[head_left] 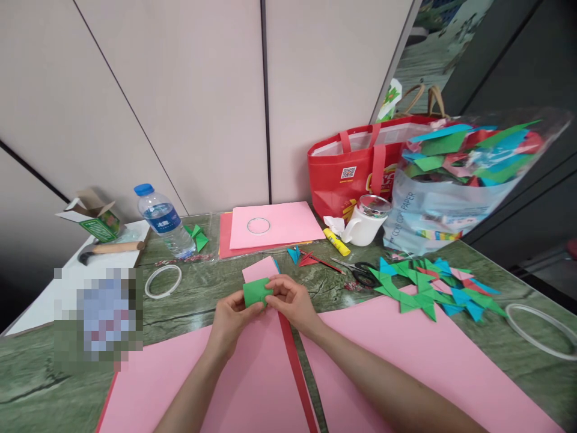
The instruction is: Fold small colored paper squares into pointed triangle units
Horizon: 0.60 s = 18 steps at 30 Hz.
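Green paper (256,291) is pinched between both hands, left hand (232,319) underneath, right hand (292,302) clamped on its right edge, long axis sideways.

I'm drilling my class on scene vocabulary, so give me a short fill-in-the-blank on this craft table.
1. Both the left hand and the right hand hold a folded piece of ____ paper.
2. The water bottle has a ____ cap.
3. The scissors lie in front of the white ____.
4. A clear ring rests on a ____ sheet.

Missing words: green; blue; mug; pink
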Motion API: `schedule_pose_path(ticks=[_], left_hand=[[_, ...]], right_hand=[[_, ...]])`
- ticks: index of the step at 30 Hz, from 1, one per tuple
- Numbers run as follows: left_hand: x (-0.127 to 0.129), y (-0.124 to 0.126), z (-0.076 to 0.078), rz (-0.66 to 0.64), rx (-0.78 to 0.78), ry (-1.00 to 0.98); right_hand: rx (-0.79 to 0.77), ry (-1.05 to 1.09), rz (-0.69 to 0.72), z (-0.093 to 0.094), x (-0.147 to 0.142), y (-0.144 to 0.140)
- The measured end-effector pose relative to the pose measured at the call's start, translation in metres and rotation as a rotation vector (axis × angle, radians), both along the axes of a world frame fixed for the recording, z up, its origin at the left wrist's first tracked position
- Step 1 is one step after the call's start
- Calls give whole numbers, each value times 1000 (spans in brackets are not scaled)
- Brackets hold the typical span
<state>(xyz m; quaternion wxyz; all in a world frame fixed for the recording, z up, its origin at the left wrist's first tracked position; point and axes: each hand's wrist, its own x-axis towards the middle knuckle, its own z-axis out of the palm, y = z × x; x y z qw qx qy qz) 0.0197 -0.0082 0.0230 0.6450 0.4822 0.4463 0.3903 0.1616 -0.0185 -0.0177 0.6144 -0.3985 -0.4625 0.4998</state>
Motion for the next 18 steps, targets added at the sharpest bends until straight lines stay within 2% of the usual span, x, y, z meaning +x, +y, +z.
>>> schedule_pose_path(ticks=[8,18], left_hand=[[-1,2,-6,42,-12,-26],[-2,2,0,23,3,40]], right_hand=[[63,2,34,1,0,0],[56,10,12,-1,0,-1]])
